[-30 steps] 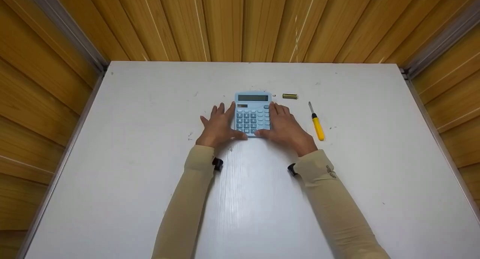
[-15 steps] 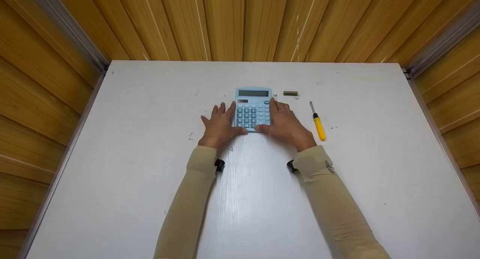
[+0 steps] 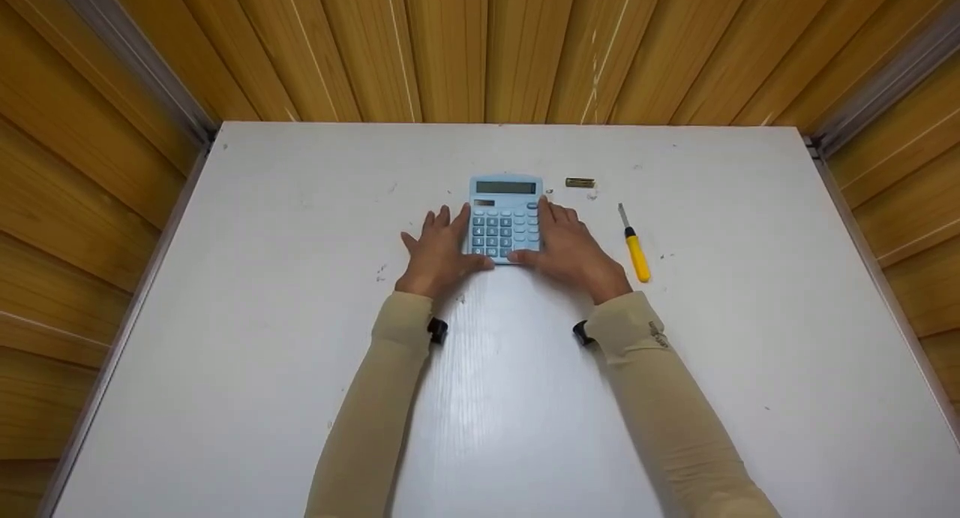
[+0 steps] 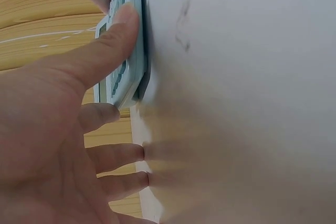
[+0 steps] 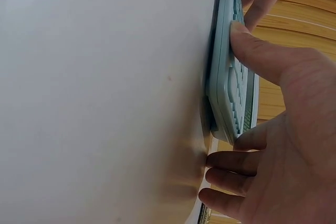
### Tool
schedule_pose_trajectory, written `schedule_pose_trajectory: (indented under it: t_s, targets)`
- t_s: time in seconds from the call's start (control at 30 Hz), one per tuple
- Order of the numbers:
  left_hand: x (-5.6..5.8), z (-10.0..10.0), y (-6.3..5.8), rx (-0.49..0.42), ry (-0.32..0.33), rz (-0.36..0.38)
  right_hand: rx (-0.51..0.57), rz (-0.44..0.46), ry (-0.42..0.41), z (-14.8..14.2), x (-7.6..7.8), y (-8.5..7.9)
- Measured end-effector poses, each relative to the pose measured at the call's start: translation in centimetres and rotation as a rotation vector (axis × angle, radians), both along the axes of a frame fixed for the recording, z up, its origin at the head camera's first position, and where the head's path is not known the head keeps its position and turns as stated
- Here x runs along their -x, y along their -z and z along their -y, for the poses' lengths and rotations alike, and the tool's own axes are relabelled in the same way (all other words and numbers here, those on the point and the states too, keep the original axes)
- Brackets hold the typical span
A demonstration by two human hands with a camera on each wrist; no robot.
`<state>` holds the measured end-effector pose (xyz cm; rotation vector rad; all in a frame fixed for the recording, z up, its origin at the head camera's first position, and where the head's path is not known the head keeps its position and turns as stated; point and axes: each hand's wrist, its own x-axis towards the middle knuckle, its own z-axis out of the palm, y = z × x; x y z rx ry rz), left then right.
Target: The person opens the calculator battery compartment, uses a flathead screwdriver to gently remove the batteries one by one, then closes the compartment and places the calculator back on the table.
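Note:
A light blue calculator (image 3: 504,218) lies face up on the white table, its display at the far end. My left hand (image 3: 439,255) holds its lower left corner, the thumb along the near edge and the index finger at the left side; the other fingers spread to the table. From the other side, my right hand (image 3: 574,251) holds the lower right corner the same way, thumb on the near edge and index finger along the right side. In the left wrist view, the left thumb lies over the edge of the calculator (image 4: 137,51). Its underside is hidden.
Beyond the right hand lies a small gold and dark battery (image 3: 580,182). A tiny piece (image 3: 549,191) sits by the calculator's upper right corner. A yellow-handled screwdriver (image 3: 636,255) lies to the right. A wood-panelled wall (image 3: 480,52) stands behind the table (image 3: 300,203).
Both hands have slid the calculator a short way towards the far edge and stay on its corners. The battery has shifted slightly farther back. The screwdriver has stayed put.

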<state>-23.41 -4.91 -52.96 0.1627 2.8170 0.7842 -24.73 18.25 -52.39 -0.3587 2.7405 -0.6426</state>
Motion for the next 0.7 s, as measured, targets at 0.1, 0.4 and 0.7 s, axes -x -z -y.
schedule_pose_trajectory:
  t_s: [0.1,0.4,0.7]
  targets:
    - [0.0,0.1,0.1,0.002,0.002,0.004,-0.001,-0.001,0.002,0.0,0.0,0.3]
    - [-0.5,0.3,1.2,0.006,0.019,-0.033,0.027,-0.014,0.056,0.1,-0.3,1.1]
    - [-0.6,0.6,1.2,0.046,0.004,0.036,0.06,-0.012,0.074,-0.3,-0.5,2.2]
